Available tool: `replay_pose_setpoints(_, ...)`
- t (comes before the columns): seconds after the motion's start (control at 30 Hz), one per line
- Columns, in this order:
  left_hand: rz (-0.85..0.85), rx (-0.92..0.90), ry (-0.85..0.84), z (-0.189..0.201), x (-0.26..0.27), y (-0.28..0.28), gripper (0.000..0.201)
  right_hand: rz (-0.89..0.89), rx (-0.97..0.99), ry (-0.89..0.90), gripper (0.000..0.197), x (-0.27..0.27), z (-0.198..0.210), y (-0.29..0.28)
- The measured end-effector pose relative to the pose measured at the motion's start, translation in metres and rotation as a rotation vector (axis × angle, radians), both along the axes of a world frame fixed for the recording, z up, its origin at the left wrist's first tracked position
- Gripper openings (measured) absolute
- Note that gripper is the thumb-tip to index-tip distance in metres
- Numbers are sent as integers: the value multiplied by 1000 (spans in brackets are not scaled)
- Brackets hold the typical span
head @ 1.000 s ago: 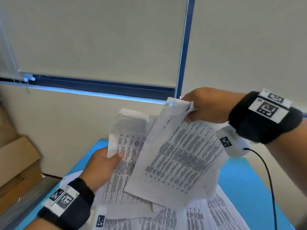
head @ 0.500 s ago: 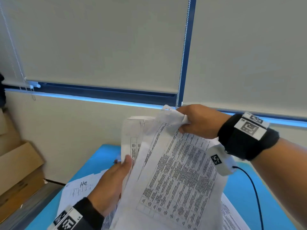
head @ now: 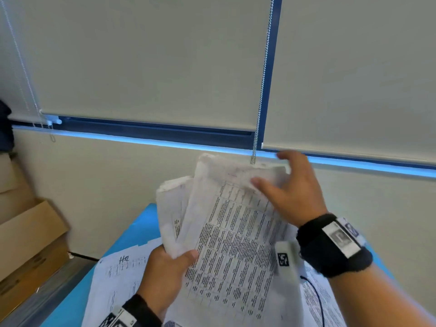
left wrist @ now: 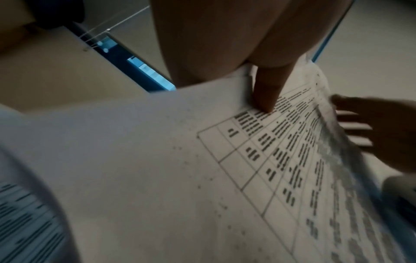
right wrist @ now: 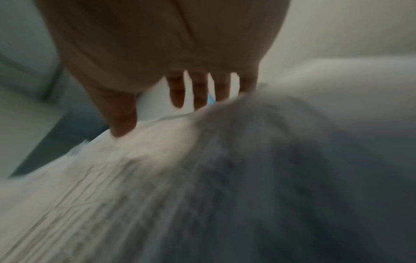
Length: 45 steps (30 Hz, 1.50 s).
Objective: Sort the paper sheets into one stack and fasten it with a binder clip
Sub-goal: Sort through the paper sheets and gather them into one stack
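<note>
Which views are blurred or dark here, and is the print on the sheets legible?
Head view: sharp enough, evenly lit; the table print on the held white printed paper sheets shows but is not legible. Left wrist view: dim, soft, the left hand in shadow. Right wrist view: heavy motion blur, the right hand and paper smeared.

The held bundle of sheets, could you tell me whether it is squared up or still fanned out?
Fanned out: in the held bundle a rear sheet's corner juts left of the front page.

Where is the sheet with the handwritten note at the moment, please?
In the head view, the handwritten sheet lies flat on the blue table, lower left, just left of the left hand.
</note>
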<state>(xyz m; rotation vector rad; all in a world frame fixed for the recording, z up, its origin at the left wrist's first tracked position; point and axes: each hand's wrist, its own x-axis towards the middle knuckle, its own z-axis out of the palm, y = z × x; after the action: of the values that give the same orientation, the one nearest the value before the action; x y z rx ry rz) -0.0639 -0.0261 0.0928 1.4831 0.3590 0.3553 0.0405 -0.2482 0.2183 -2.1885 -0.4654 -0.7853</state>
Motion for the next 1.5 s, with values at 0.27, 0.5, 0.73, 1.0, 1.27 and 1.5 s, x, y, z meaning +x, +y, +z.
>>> replay_pose_setpoints(0.27,20,-256,-33,2,2,18,26,451,677,691,70,-12,-107,8)
replay_pose_setpoints(0.5,92,-189,-37,2,5,18,45,422,555,574,14,-18,-107,40)
replay_pose_setpoints(0.73,45,-138,-106,11,7,32,30,558,645,510,36,-10,-107,31)
replay_pose_setpoints(1.0,56,-42,-34,1,9,30,32,450,641,552,18,-6,-115,40)
replay_pose_setpoints(1.27,314,-175,-34,-23,5,50,65,560,1279,567,32,-6,-92,43)
replay_pose_setpoints(1.5,38,-508,-125,-17,-2,64,36,688,1409,669,47,-7,-104,40)
